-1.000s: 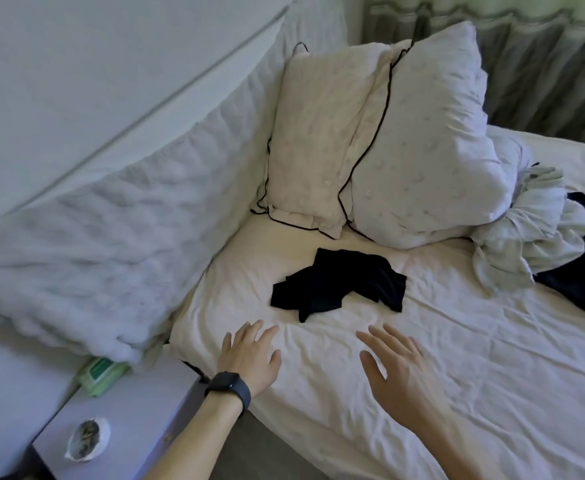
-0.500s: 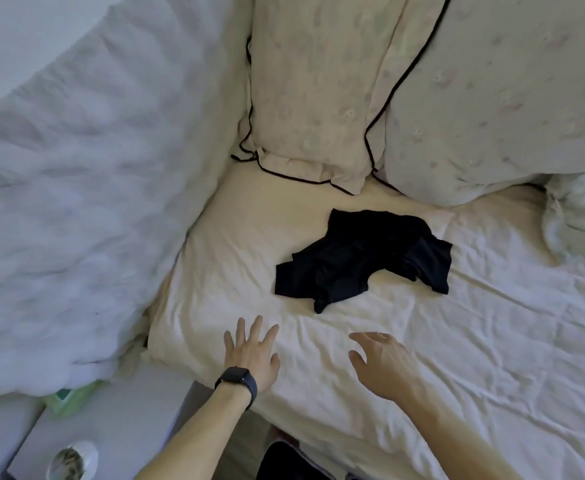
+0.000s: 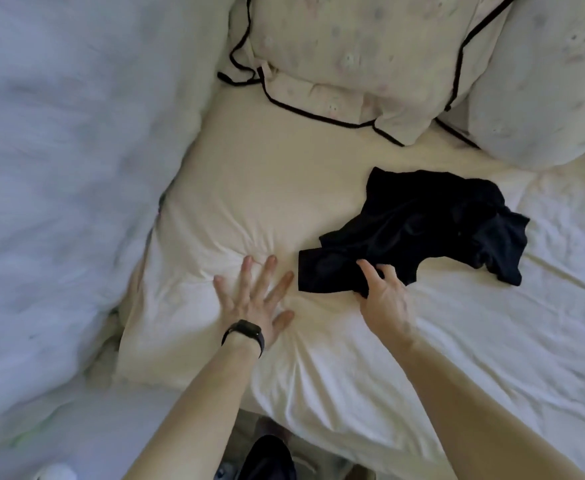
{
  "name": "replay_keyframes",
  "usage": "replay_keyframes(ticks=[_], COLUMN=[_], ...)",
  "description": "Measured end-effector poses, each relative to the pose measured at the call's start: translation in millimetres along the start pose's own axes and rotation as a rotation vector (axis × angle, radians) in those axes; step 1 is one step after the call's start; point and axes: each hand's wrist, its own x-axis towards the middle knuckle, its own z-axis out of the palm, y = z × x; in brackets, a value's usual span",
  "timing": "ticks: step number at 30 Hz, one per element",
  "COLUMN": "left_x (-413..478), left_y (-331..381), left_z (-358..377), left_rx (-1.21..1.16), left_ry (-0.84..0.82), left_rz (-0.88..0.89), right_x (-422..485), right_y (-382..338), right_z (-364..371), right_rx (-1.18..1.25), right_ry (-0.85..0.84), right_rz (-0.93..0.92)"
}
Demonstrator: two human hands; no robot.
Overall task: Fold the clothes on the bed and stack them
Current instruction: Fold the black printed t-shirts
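Looking at a crumpled black garment [image 3: 422,223] in the middle of the bed [image 3: 249,188], just below the piped pillows [image 3: 353,64]. Got the right hand [image 3: 384,292] curled onto its near edge, grasping a bunch of the fabric. Got the left hand [image 3: 253,299] released and flat on the sheet just beside the garment, fingers spread, holding nothing and not touching the cloth. Black band [image 3: 244,332] on that wrist, btw. Seems to be the very start: nothing folded, no stack anywhere in view.

Risky bits from here, imo: lifting by one bunched corner and ending up with a twisted wad instead of a flat piece to fold. Can't tell front from back, or even sleeve from hem, on that dark lump, so easy to fold along the wrong line. Also dragging instead of lifting, rucking up the wrinkled sheet underneath. Probably worth spreading it flat with both hands first.
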Motion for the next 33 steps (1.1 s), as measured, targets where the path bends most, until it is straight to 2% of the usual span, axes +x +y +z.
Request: replay_keyframes(ticks=[7, 11, 15, 19, 24, 26, 28, 31, 33], left_x=[-10.0, -28.0, -67.4, -119.6, -220.8, -265.4, -300.8, -332.5, -344.8], left_y=[-7.4, -4.8, 22.1, 90.9, 195.2, 234.0, 270.4, 313.4, 327.2], left_z=[-34.1, -86.7, -164.4, -267.3, -383.6, -411.8, -431.7, -455.3, -474.5], left_rx=[-0.058, -0.316, -0.626, -0.746, -0.909, -0.852, -0.605, -0.292, -0.295], left_ry=[-0.169, -0.250, -0.132, 0.077, 0.403, 0.480, 0.536, 0.642, 0.699], left_rz=[0.047, 0.089, 0.159, 0.317, 0.538, 0.678, 0.802, 0.870, 0.880], right_x=[-16.6, -85.0, -169.7, -245.3, -307.4, -326.1, -342.4, -365.9, -381.4], right_y=[7.8, 34.1, 65.4, 90.9, 125.8, 142.2, 158.3, 180.1, 193.4], right_z=[-82.8, -159.2, -244.5, -309.6, -356.8, -366.8, -379.2, -404.2, -421.8], right_rx=[0.309, 0.498, 0.576, 0.634, 0.704, 0.741, 0.777, 0.831, 0.822], right_ry=[-0.026, 0.077, 0.277, 0.423, 0.579, 0.603, 0.615, 0.632, 0.682], right_rz=[0.115, 0.139, 0.136, 0.107, 0.003, -0.029, -0.072, -0.125, -0.157])
